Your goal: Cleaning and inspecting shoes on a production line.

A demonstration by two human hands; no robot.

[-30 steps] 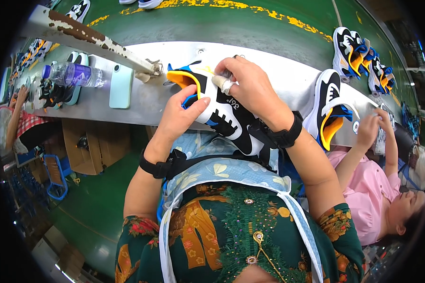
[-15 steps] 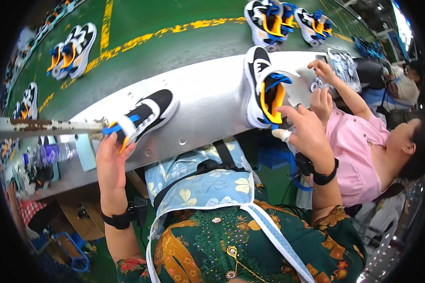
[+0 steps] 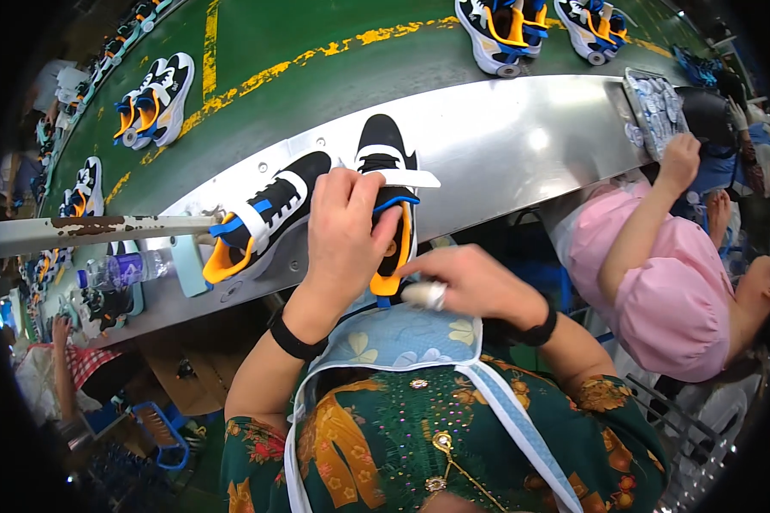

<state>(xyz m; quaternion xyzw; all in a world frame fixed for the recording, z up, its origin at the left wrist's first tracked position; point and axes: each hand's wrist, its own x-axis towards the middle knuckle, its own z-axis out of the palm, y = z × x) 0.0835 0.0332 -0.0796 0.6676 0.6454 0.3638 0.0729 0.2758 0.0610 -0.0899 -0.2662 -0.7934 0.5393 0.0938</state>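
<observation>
A black and white sneaker point(image 3: 380, 135) with an orange lining stands on the metal bench in front of me, toe pointing away. Its loose white strap point(image 3: 415, 178) sticks out to the right. My left hand point(image 3: 344, 231) is closed on the sneaker's upper, fingers by the base of the strap, covering its left side. At the heel, the fingers of my right hand point(image 3: 479, 282) grip the orange collar; its thumb is wrapped in white. To the left lies a matching sneaker point(image 3: 287, 192), strap laid across, touched by neither hand.
A worn white metal bar point(image 3: 103, 229) reaches in beside the left sneaker. Pairs of sneakers point(image 3: 156, 103) stand on the green conveyor belt point(image 3: 308, 94) beyond the metal bench point(image 3: 505, 141). At right, a co-worker in pink point(image 3: 659, 282) reaches toward a tray point(image 3: 654, 107). A bottle point(image 3: 124, 269) lies left.
The right sneaker has come left, beside the other. My left hand has left the left sneaker and now holds this one; my right hand stays at its heel. The co-worker has shifted right.
</observation>
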